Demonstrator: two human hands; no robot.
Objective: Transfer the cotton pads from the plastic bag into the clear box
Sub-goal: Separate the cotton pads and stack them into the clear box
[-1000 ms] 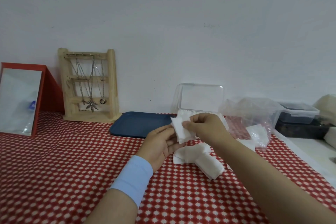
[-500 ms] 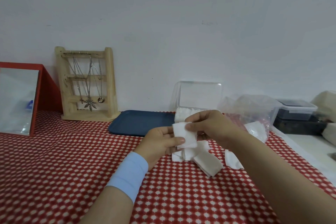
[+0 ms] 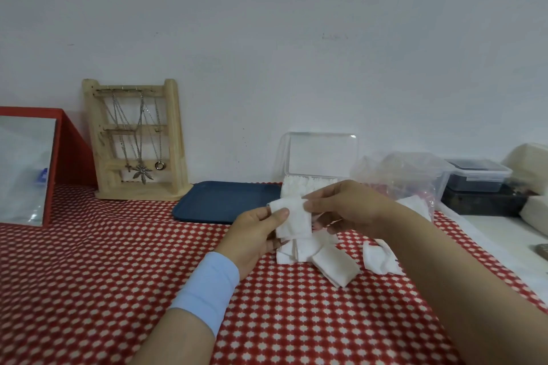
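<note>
I see the left hand (image 3: 255,234) and right hand (image 3: 347,207) pinching one pad stack (image 3: 293,219) in their fingers, over loose pads (image 3: 332,264) mid-tabletop (image 3: 118,261), before the open box (image 3: 311,187) near the far edge, bag (image 3: 400,178) beside it.

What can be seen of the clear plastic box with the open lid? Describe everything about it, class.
The clear plastic box is rectangular with rounded corners, and its lid stands upright, open. White cotton pads fill the base up to the rim. It stands at the back of the red-and-white checked tablecloth, between the dark blue tray and the crumpled plastic bag. The right hand hides part of its front.
</note>
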